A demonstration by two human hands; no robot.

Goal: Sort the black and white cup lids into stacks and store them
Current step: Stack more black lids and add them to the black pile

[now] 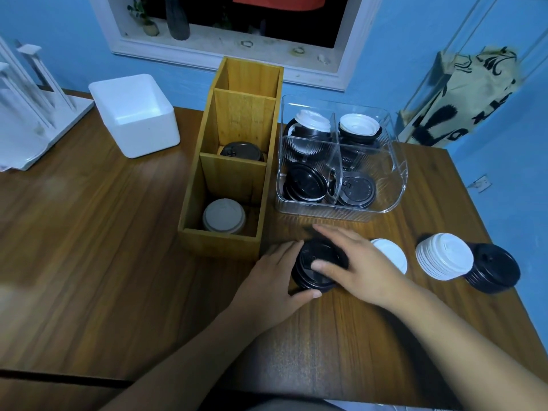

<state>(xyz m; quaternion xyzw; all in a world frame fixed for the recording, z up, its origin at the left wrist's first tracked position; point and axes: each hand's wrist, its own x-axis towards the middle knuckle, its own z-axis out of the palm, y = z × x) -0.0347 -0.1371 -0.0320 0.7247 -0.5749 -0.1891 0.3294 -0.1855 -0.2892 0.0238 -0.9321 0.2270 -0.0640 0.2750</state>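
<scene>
Item 1, black lid stack: lower centre of frame, on the surface, just right of the wooden organiser. I logged my left hand gripping its left side, fingers and thumb curled round the rim. My right hand lay over the top, fingers together and fairly straight, thumb pressing the top lid.
Item 2, organiser: white lids in the nearest compartment, black lids in the middle one.
Item 3, clear tray, centre right: black and white lids mixed.
Item 4, white lid stack and second black stack: lower right, side by side.
Risks, as I judged them: an uneven squeeze on lifting could fan the nested lids apart; the organiser's tall wall could clip the stack's base; the nearest compartment would mix the colours
</scene>
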